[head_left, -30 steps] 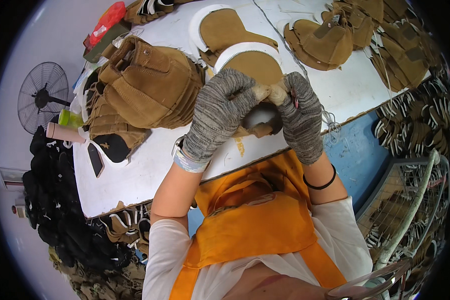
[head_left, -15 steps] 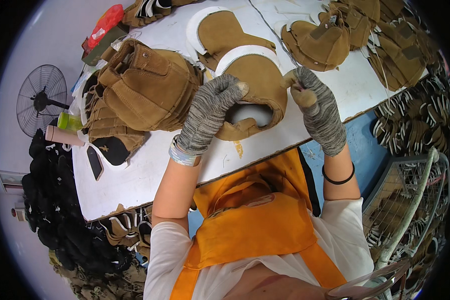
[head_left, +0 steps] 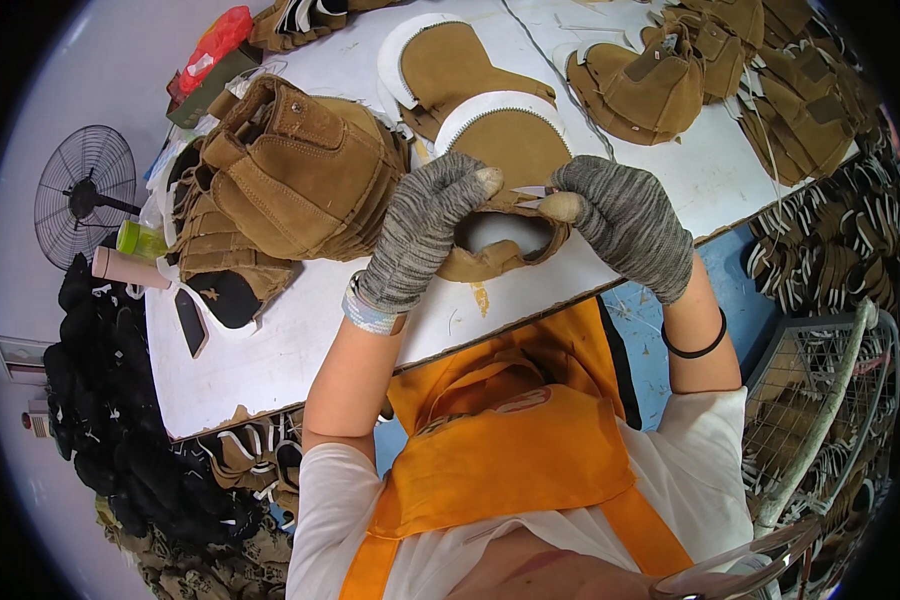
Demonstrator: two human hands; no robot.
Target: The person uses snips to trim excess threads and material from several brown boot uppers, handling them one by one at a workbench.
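Note:
A brown suede shoe upper (head_left: 515,137) with a white-edged, stitched rounded front lies before me on the table, its ring-like opening toward me. My left hand (head_left: 415,230), in a grey knitted glove with bare thumb tip, pinches the upper's edge at the left of the opening. From the right, my right hand (head_left: 625,225), gloved alike, is closed round a pair of small thread snips (head_left: 530,191). Their two short metal blades point left and stand apart just over the upper's rim. The handles are hidden in the glove. Any thread between the blades is too small to see.
A second flat upper (head_left: 445,62) lies just beyond. Stacked uppers (head_left: 300,170) rise on the left, and more (head_left: 635,85) sit at the back right. A phone-like dark slab (head_left: 190,322) lies near the left edge. A wire basket (head_left: 810,400) stands at the right.
My right hand has moved left, to the upper's rim, and turned, so the snips' blades now show. My left hand stays nearly still on the upper.

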